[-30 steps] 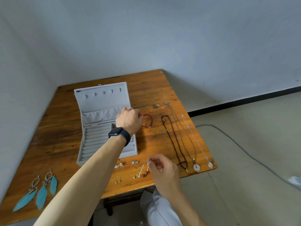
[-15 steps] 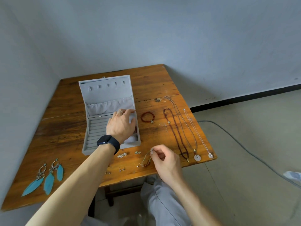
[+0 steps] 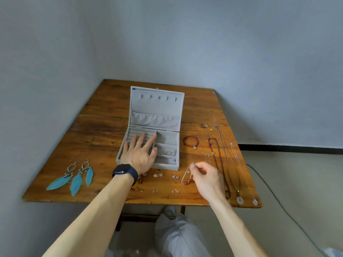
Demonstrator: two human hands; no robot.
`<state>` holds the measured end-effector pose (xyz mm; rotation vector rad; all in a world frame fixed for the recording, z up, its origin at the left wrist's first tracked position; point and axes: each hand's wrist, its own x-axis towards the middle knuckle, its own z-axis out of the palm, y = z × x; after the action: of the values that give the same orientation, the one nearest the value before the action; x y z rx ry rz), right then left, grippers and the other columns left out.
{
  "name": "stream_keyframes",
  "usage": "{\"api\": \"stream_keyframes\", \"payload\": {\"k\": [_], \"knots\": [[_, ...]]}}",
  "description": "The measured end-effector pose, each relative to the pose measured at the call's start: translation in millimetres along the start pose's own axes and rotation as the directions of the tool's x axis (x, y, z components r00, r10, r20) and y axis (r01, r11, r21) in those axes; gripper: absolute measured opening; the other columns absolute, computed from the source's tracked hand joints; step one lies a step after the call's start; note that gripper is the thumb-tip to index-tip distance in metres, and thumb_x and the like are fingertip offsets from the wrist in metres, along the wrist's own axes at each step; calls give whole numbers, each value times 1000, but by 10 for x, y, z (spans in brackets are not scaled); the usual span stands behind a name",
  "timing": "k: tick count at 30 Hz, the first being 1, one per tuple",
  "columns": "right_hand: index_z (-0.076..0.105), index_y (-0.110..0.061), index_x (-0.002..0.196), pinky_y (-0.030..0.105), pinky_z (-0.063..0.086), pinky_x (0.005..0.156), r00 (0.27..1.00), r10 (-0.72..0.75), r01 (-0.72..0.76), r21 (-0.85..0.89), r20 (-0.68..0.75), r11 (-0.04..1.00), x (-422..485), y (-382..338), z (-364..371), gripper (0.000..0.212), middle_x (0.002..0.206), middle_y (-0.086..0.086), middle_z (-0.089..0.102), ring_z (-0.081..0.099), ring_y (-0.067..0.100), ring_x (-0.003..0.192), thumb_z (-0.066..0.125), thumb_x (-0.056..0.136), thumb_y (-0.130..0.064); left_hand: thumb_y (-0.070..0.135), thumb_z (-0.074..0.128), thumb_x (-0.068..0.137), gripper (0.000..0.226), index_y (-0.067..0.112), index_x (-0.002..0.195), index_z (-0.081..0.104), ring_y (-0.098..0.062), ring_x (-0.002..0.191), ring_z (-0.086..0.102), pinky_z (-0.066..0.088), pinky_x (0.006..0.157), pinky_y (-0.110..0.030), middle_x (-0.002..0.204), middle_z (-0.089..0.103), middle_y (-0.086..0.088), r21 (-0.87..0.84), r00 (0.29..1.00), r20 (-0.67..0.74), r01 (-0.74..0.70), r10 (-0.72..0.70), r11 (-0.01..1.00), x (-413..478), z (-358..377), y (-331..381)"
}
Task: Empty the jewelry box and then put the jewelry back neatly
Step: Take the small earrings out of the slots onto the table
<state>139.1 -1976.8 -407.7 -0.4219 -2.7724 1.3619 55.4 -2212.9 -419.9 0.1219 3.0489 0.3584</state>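
A grey velvet jewelry box stands open in the middle of the wooden table, lid upright. My left hand lies flat with spread fingers on the ring rolls in the box's left half. A silver bracelet lies in a right compartment. My right hand pinches the top of a thin beaded strand with red beads, just in front of the box's right corner. A red bead bracelet and long necklaces lie to the right.
Turquoise feather earrings lie at the table's front left. Small silver earrings and studs are scattered along the front edge below the box. Walls close the table in at the back and left. A cable runs over the floor at right.
My left hand slid from the box's right side to lie flat on the left ring rolls. My right hand kept its pinch on the beaded strand. The camera view shifted.
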Motion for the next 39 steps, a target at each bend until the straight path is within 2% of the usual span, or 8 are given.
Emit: {"api": "stream_keyframes", "payload": {"k": [6, 13, 17, 22, 24, 28, 33, 39], "knots": [[71, -32, 95, 15, 41, 57, 1000, -1, -1, -93, -30, 996, 407, -188, -69, 12, 83, -22, 66, 61, -2, 74, 61, 96, -40, 60, 12, 101, 56, 53, 153, -9, -26, 155, -4, 0, 125, -49, 168, 0, 3, -19, 999, -32, 40, -40, 999, -34, 44, -26], [74, -31, 83, 39, 60, 79, 999, 42, -39, 150, -16, 988, 671, -228, -25, 13, 75, -14, 74, 71, 6, 73, 66, 92, -35, 58, 13, 102, 57, 52, 153, -10, -25, 155, -5, -1, 125, -49, 168, -2, 3, -7, 999, -19, 39, -39, 999, -36, 17, -28], [78, -26, 99, 33, 56, 85, 999, 32, -38, -191, -34, 981, 730, -122, 8, 17, 95, -8, 77, 70, 17, 92, 66, 93, -36, 59, 12, 102, 57, 51, 153, -11, -25, 155, -5, -1, 125, -48, 169, -2, 3, -3, 999, -23, 34, -34, 999, -37, 31, -37], [75, -21, 109, 23, 49, 80, 992, -97, 59, -367, -86, 929, 761, -119, -28, 22, 105, -2, 77, 72, 20, 94, 67, 95, -35, 59, 11, 101, 57, 52, 152, -13, -25, 155, -5, 0, 125, -48, 169, -2, 3, 2, 999, -34, 33, -33, 999, -25, 61, -49], [73, -18, 113, 26, 51, 80, 983, -167, 116, -440, -79, 890, 747, -96, -48, 28, 105, 1, 77, 72, 22, 94, 65, 95, -38, 59, 10, 101, 57, 53, 152, -14, -25, 155, -5, 0, 125, -48, 169, -2, 3, 3, 999, -38, 36, -36, 999, -18, 76, -52], [68, -18, 123, 33, 48, 87, 950, -308, 232, -532, -57, 814, 645, -11, -12, 38, 112, 0, 68, 63, 22, 103, 57, 96, -43, 59, 9, 101, 57, 52, 152, -16, -25, 155, -5, -1, 125, -48, 168, -2, 3, 14, 998, -47, 39, -38, 999, 0, 102, -48], [62, -14, 133, 35, 40, 103, 956, -289, 240, -669, 39, 703, 587, 119, 92, 51, 128, 2, 62, 53, 22, 116, 50, 97, -48, 61, 6, 100, 57, 52, 152, -16, -26, 155, -4, -1, 125, -49, 168, -2, 3, 30, 999, -40, 37, -36, 999, -5, 108, -66], [64, -15, 130, 35, 41, 102, 949, -315, 243, -668, 13, 703, 533, 115, 76, 49, 125, 3, 63, 54, 22, 113, 49, 97, -47, 60, 2, 100, 56, 51, 153, -15, -26, 154, -8, -6, 124, -48, 168, -5, 2, 0, 1000, 19, 14, -14, 1000, 6, 46, -78]]}}
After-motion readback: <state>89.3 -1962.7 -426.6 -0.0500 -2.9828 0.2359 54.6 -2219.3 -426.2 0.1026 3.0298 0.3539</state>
